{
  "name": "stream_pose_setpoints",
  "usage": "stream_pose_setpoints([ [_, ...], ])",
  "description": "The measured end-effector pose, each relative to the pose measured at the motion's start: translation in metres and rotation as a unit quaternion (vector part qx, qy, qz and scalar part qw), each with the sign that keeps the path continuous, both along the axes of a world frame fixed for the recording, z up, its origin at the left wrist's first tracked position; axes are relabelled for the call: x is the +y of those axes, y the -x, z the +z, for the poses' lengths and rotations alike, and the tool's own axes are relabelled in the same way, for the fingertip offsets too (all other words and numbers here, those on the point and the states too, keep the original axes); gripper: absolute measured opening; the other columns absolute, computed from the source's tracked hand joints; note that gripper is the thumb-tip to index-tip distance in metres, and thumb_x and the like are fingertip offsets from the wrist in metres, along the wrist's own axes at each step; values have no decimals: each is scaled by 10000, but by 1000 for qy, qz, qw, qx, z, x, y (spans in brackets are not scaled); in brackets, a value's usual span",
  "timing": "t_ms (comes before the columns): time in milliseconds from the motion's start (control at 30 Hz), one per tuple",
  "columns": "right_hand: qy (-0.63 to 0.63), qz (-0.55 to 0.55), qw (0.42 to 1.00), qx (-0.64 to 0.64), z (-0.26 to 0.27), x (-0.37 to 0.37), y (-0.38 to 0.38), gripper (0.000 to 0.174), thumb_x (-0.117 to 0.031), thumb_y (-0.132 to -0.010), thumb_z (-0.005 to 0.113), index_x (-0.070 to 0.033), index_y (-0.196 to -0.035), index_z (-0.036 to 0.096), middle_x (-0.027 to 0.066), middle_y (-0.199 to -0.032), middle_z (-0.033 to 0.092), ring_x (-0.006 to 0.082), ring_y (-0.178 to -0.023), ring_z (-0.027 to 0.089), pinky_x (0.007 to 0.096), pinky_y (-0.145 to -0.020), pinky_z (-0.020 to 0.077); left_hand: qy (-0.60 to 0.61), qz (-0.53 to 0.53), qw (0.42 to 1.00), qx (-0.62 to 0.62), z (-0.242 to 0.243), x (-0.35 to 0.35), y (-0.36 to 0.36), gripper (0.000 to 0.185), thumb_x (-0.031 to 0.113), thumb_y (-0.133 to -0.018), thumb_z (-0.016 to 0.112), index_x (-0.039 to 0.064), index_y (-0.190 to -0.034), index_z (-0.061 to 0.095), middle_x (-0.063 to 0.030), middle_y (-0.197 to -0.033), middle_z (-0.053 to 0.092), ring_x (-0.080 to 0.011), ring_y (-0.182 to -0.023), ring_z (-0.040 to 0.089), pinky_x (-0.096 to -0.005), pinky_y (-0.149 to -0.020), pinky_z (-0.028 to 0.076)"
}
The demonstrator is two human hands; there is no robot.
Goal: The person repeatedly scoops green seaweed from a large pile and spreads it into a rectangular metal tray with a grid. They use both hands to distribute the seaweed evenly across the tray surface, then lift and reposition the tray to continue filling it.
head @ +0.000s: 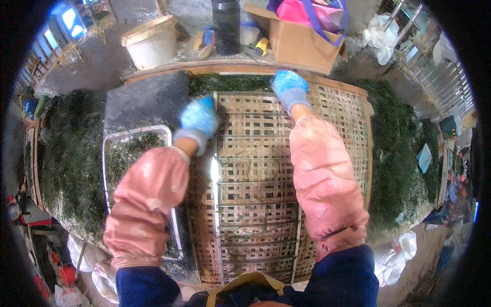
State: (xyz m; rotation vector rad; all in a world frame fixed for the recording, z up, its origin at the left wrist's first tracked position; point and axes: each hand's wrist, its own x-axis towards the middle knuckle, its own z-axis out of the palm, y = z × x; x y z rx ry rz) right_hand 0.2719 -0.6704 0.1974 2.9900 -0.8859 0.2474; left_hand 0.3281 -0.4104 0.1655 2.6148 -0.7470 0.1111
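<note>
Both my hands wear blue work gloves with grey knit cuffs. My left hand is blurred, near the upper left corner of a ladder-like metal frame; its fingers look curled, and their grip is hidden. My right hand rests at the far edge, at the right end of a strip of dark green plant matter. What its fingers hold cannot be seen. The frame, crossed by several thin bars, lies on a woven bamboo-strip mat. Left of it, a metal-rimmed tray holds green plant bits on a dark board.
Dark green heaps flank the work area, at left and right. On the far ledge stand a white bucket, a black cylinder, a yellow-handled item and a cardboard box. A pale blue piece lies on the right heap.
</note>
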Motion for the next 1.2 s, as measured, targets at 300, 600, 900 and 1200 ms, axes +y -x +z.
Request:
stream_pose_setpoints([
  [300, -13, 8, 999, -33, 4, 1, 2, 260, -233, -916, 578, -120, -1056, 767, 162, -1088, 729, 323, -1044, 702, 497, -854, 561, 11, 60, 998, -8, -10, -27, -4, 283, 230, -840, 654, 34, -1044, 651, -253, -1002, 697, -432, -949, 677, -513, -835, 545],
  [600, 11, 47, 998, -35, -6, -1, 3, 227, -198, -915, 580, -122, -995, 778, 124, -1014, 751, 307, -955, 729, 464, -770, 583, 27, 67, 997, -21, -25, -23, -5, 413, 224, -828, 658, 63, -1207, 624, -260, -1038, 688, -446, -974, 656, -523, -826, 533],
  [900, -28, 60, 992, -106, -22, 13, -1, 150, -168, -873, 647, -181, -889, 796, 56, -912, 768, 238, -852, 743, 435, -786, 538, 46, 93, 984, -144, -41, -28, 13, 249, 327, -901, 610, 98, -998, 603, -216, -833, 692, -449, -757, 666, -536, -644, 516],
  [1200, -129, 23, 986, -100, -31, 9, -17, 149, -165, -877, 650, -171, -901, 797, 68, -950, 767, 234, -872, 741, 506, -844, 511, 1, 74, 992, -103, -42, -18, -5, 613, 273, -803, 758, 22, -1326, 561, -257, -977, 707, -446, -903, 682, -472, -742, 537],
])
